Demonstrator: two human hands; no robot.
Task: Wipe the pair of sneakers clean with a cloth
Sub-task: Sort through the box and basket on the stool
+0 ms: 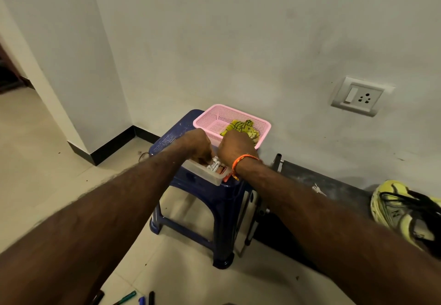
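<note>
A yellow patterned cloth (241,127) lies in a pink basket (210,118) on a blue plastic stool (210,199). One yellow-green sneaker (403,214) with black laces rests at the right on a dark low shelf (334,183). In front of the basket stands a clear plastic box (202,173). My left hand (198,145) reaches into it, fingers curled down onto a white labelled packet (213,165). My right hand (236,145), with an orange thread at the wrist, hovers over the box's right end; its fingers are hidden behind the back of the hand.
The stool stands against a white wall with a socket plate (360,96) at the right. A doorway opens at the far left. Pens and markers (128,297) lie on the tiled floor near the bottom edge. Keys (317,189) lie on the shelf.
</note>
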